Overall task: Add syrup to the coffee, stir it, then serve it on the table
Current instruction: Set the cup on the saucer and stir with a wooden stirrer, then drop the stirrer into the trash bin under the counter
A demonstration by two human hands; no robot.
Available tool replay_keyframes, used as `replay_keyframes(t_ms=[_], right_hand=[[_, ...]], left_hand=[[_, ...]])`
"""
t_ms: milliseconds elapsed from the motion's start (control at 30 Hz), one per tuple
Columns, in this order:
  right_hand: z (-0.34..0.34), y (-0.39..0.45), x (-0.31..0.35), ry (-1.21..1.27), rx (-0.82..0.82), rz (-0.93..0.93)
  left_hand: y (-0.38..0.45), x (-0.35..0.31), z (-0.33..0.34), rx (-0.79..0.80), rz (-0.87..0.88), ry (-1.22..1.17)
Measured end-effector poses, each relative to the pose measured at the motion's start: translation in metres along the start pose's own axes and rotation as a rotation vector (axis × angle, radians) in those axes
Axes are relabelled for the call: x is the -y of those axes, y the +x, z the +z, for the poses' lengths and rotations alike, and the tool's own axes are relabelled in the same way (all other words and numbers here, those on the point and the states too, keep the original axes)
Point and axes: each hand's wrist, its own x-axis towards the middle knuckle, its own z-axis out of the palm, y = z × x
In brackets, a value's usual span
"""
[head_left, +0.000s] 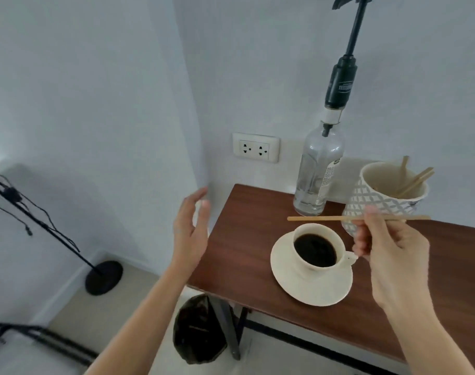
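While pinched rightward, stirrer [358, 218] above coffee [315, 250]

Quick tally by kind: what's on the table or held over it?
Cup: 1
Saucer: 1
Syrup bottle: 1
Patterned pot: 1
Stir sticks: 4; 1 in the right hand, about 3 in the pot
Total: 8

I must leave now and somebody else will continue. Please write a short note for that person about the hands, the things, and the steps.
Right hand: holds a wooden stick level above the cup.
Left hand: open, empty, beside the table edge.
Cup of black coffee stands on its saucer; syrup bottle with pump behind it, stick holder to the right.
Whether syrup is in: cannot tell.
Left: stir, then serve.
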Motion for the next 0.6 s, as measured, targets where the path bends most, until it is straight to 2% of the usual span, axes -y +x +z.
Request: replay_keyframes(t_ms=[67,133,267,500,600], right_hand=[[0.021,-0.013,-0.003,-0.012,0.051,-0.021],[0.048,-0.027,-0.010,-0.010,0.092,-0.023],[0.107,-0.056,-0.027,-0.055,0.130,-0.044],[0.211,-0.113,-0.079,-0.373,-0.004,-0.238],[0.246,-0.145,-0.113,-0.534,0.013,-0.326]], left_hand=[[0.028,0.022,-0.033,-0.114,0.030,0.163],[0.052,0.053,-0.059,-0.125,0.032,0.344],[0.086,0.133,-0.087,0.067,-0.034,0.537],[0.134,0.232,-0.098,0.410,0.273,0.825],[0.141,0.254,-0.101,0.421,0.374,0.874]])
